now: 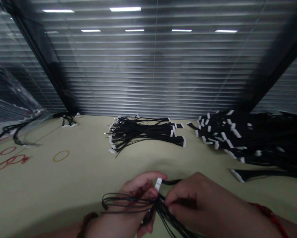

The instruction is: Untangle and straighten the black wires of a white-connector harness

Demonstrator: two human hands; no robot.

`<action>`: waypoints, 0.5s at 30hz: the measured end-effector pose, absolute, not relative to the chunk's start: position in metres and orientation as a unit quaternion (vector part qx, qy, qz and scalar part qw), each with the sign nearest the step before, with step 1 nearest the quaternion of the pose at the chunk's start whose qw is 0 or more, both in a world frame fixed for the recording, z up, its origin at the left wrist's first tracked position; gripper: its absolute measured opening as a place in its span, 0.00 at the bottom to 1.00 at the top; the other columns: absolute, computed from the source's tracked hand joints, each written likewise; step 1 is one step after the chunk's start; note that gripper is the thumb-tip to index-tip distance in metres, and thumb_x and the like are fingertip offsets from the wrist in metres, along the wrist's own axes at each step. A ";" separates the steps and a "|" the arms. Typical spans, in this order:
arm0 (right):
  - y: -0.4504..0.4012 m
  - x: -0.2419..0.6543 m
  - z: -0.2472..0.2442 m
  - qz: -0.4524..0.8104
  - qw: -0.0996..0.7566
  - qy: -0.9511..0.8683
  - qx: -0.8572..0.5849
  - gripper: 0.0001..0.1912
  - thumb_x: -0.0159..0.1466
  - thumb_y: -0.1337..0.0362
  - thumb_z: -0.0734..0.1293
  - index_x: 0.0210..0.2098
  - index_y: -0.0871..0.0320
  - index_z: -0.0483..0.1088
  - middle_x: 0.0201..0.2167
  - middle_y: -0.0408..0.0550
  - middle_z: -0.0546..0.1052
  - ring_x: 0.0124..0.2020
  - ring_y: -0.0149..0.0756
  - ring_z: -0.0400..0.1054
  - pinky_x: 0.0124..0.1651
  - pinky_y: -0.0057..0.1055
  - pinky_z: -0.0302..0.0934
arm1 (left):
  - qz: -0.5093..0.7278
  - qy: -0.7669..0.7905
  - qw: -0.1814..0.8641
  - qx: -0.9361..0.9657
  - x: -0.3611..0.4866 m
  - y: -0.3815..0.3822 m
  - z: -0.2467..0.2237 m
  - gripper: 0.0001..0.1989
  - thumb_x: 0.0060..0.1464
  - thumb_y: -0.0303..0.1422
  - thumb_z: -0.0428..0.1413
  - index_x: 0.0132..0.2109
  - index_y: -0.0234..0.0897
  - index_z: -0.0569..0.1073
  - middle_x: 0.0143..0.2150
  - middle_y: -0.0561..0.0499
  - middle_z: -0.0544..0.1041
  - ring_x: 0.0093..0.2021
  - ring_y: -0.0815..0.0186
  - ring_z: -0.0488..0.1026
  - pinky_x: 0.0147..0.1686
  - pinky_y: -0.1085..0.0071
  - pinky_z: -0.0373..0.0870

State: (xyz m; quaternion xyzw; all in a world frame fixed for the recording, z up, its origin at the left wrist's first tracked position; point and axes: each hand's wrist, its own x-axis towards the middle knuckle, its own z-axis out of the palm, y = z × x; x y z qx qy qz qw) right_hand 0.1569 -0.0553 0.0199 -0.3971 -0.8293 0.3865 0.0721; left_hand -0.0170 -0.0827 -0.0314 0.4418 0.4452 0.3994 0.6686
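Note:
My left hand (138,195) is closed around a white connector (158,184) at the end of a black wire harness. Thin black wires (123,197) loop out to the left across that hand. More black wires (172,221) hang from the connector area toward the lower right. My right hand (190,198) pinches at black wires just right of the connector; its fingertips partly hide what they grip. Both hands are close together above the near part of the table.
A bundle of black harnesses (141,129) with white connectors lies mid-table. A larger harness pile (257,135) covers the right. Red rubber bands (12,160), a yellow rubber band (61,155) and clear plastic wrapping (12,92) are at left. Window blinds (148,66) rise behind the table (86,175).

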 end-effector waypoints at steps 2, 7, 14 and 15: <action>-0.055 0.156 0.017 0.387 0.073 -0.827 -0.400 0.10 0.54 0.69 0.61 0.19 0.59 0.70 0.13 0.36 0.59 0.16 0.21 0.49 0.18 0.19 0.42 | 0.407 0.440 0.663 0.448 -0.019 -0.084 -0.035 0.27 0.47 0.52 0.56 0.47 0.38 0.70 0.22 0.56 0.69 0.12 0.78 0.59 0.09 0.83 0.51; -0.058 0.152 0.008 0.335 0.110 -0.826 -0.439 0.09 0.54 0.67 0.61 0.21 0.58 0.71 0.14 0.38 0.64 0.17 0.22 0.54 0.20 0.20 0.44 | 0.415 0.432 0.665 0.446 -0.020 -0.087 -0.033 0.25 0.47 0.50 0.57 0.46 0.38 0.71 0.23 0.55 0.70 0.12 0.79 0.59 0.09 0.83 0.50; -0.065 0.151 0.007 0.239 0.159 -0.837 -0.465 0.06 0.49 0.70 0.61 0.25 0.57 0.69 0.20 0.41 0.70 0.22 0.28 0.58 0.26 0.26 0.46 | 0.386 0.463 0.668 0.436 -0.016 -0.081 -0.026 0.28 0.45 0.49 0.58 0.47 0.33 0.69 0.18 0.56 0.68 0.11 0.77 0.57 0.09 0.80 0.50; -0.063 0.154 0.012 0.259 0.161 -0.839 -0.451 0.08 0.50 0.70 0.61 0.27 0.56 0.69 0.22 0.41 0.70 0.22 0.28 0.59 0.26 0.25 0.47 | 0.384 0.465 0.670 0.433 -0.016 -0.080 -0.024 0.27 0.45 0.48 0.57 0.47 0.33 0.69 0.16 0.58 0.65 0.11 0.76 0.56 0.10 0.80 0.50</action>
